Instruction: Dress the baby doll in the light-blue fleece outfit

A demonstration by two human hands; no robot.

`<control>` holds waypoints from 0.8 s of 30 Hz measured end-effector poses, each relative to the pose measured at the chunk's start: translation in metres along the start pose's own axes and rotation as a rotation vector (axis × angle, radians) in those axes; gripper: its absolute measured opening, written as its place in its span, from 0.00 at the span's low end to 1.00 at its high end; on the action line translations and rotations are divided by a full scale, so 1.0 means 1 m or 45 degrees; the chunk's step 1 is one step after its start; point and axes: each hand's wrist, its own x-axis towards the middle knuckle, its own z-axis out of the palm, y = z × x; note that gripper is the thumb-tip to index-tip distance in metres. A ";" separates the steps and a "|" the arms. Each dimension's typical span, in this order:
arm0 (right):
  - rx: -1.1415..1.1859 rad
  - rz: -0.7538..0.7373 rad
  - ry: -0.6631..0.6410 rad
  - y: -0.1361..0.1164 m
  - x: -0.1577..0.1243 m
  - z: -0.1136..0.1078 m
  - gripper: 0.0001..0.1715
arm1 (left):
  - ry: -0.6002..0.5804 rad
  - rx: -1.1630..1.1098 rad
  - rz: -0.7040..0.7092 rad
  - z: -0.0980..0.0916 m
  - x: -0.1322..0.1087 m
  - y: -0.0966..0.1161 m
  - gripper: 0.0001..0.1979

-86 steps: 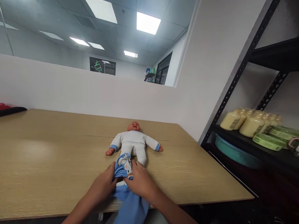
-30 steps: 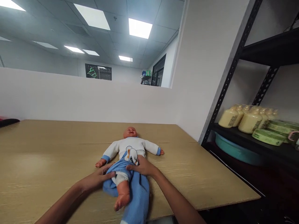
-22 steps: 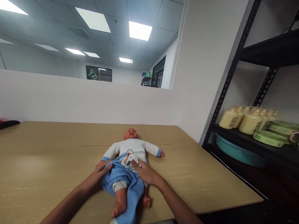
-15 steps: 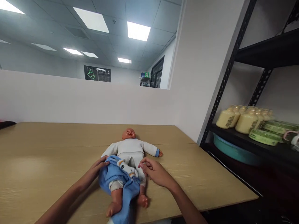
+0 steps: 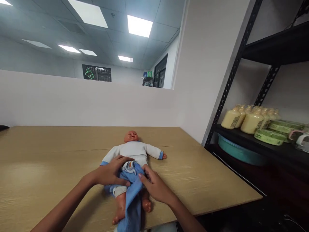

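Observation:
A baby doll (image 5: 132,149) in a white top with blue cuffs lies on its back, head towards the far side, bare feet towards me. Fuzzy blue baby pants (image 5: 134,196) with a white animal face lie over its lap. One doll leg, with a white cuff, comes out of the blue cloth; a length of the cloth hangs between the legs to the front edge. My left hand (image 5: 112,172) rests on the pants with thumb and fingers spread. At the other side, my right hand (image 5: 155,185) pinches the cloth's edge between thumb and fingers.
The wooden table (image 5: 60,154) ends close in front of the doll's feet. A low white wall (image 5: 96,106) runs behind it. On the right, a black shelf rack (image 5: 227,87) holds pale yellow bottles (image 5: 252,120), green tubs (image 5: 270,136) and a teal basin (image 5: 238,151).
My left hand has moved right and up onto the middle of the pants, its fingers spreading. My right hand has come onto the cloth's edge, and the animal face has shifted and bunched up.

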 end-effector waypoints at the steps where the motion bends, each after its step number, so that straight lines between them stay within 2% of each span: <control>1: 0.096 0.026 0.028 0.002 0.003 0.000 0.17 | 0.006 0.011 -0.019 0.000 0.005 0.003 0.42; 3: 0.168 0.054 0.110 0.006 0.009 0.000 0.21 | -0.022 0.001 -0.052 -0.001 0.015 0.008 0.34; 5: 0.118 0.031 0.184 0.010 0.013 -0.004 0.23 | -0.083 -0.058 -0.054 -0.001 0.021 0.012 0.28; 8: 0.063 -0.007 0.228 0.010 0.011 -0.014 0.23 | -0.130 -0.231 -0.032 0.001 0.025 0.013 0.33; 10: 0.087 0.029 0.155 0.006 0.007 -0.024 0.27 | -0.147 -0.349 -0.090 0.005 0.026 0.010 0.38; 13: 0.172 0.090 -0.178 -0.001 -0.001 -0.041 0.31 | -0.231 -0.404 -0.243 0.012 0.029 0.003 0.41; 15: 0.231 0.084 -0.326 -0.003 -0.005 -0.049 0.30 | -0.279 -0.386 -0.284 0.015 0.032 -0.001 0.45; 18: 0.375 0.093 -0.294 0.002 -0.009 -0.052 0.30 | -0.366 -0.332 -0.231 0.017 0.035 -0.004 0.46; 22: 0.473 0.193 -0.186 0.006 -0.014 -0.047 0.33 | -0.505 -0.225 -0.162 0.015 0.036 0.001 0.39; 24: 0.387 0.202 -0.268 0.000 -0.019 -0.045 0.33 | -0.524 -0.211 -0.162 0.016 0.036 0.005 0.32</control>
